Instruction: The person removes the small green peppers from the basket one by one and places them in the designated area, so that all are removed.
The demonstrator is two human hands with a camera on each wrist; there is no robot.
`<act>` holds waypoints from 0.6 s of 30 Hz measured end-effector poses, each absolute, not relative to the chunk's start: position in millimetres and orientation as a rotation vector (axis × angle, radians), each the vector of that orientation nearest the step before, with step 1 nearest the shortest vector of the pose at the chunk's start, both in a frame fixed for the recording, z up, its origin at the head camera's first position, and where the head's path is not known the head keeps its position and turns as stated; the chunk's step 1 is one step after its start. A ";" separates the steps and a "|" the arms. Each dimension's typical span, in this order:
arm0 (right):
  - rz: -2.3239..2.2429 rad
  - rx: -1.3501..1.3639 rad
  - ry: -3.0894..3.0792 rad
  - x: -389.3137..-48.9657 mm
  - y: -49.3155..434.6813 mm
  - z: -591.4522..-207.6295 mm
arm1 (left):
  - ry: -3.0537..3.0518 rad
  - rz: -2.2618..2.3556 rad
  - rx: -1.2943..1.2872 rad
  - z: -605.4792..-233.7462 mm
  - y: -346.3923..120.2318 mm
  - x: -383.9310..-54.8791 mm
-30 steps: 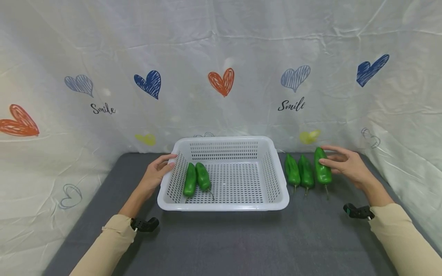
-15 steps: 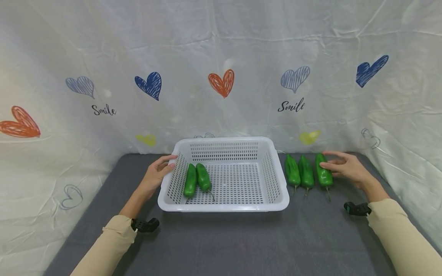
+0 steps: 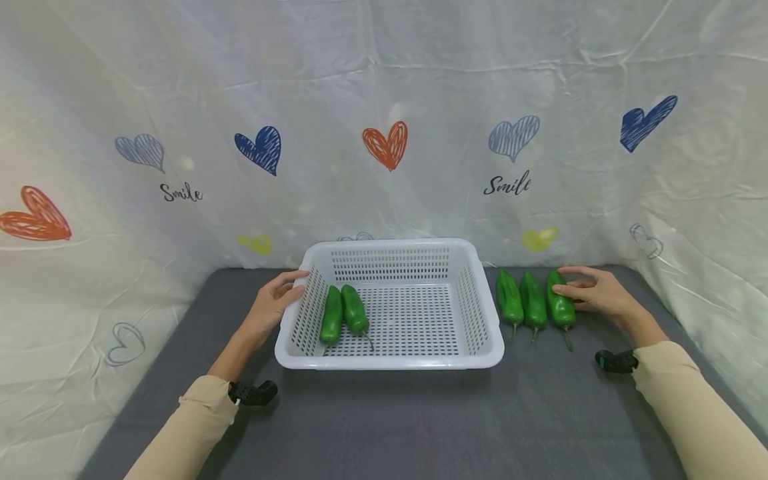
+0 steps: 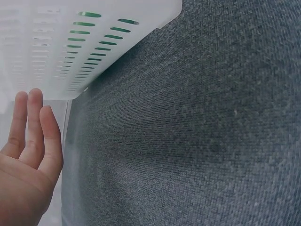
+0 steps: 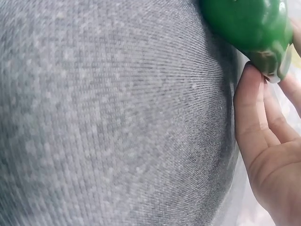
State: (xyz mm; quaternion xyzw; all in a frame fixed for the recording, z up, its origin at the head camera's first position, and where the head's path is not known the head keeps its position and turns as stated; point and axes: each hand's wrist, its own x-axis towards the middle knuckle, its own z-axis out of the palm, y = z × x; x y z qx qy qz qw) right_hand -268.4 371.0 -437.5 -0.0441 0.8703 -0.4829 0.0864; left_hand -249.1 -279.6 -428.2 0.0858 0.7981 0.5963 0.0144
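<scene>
In the head view, a white plastic basket [image 3: 390, 362] with slotted walls stands mid-table, two green peppers [image 3: 332, 316] lying at its left inside. My left hand [image 3: 273, 305] holds its left rim; in the left wrist view the fingers [image 4: 34, 127] lie straight outside the wall. Right of the basket, three green peppers lie side by side, stems toward me: a left one [image 3: 510, 298], a middle one [image 3: 533, 300] and a right one [image 3: 559, 301]. My right hand [image 3: 602, 292] holds the right one between thumb and fingers. The right wrist view shows fingertips against its tip.
A dark grey cloth covers the table [image 3: 384, 427]. Behind and along both sides hangs a pale curtain [image 3: 384, 80] printed with hearts and "Smile". The basket's back rim is close to the curtain.
My right hand has lowered the right pepper onto the table and shifted it slightly left, closer to the middle pepper. My left hand and the basket have stayed in place.
</scene>
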 end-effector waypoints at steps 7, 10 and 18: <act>-1.427 -0.134 2.598 -269.3 370.3 -437.9 | 2.483 1.864 0.264 -429.0 -280.1 -249.8; -1.422 -0.135 2.592 -269.6 369.0 -437.6 | 2.475 1.873 0.261 -429.7 -280.6 -250.1; -1.399 -0.142 2.600 -268.8 366.1 -437.4 | 2.474 1.874 0.273 -430.6 -280.4 -250.6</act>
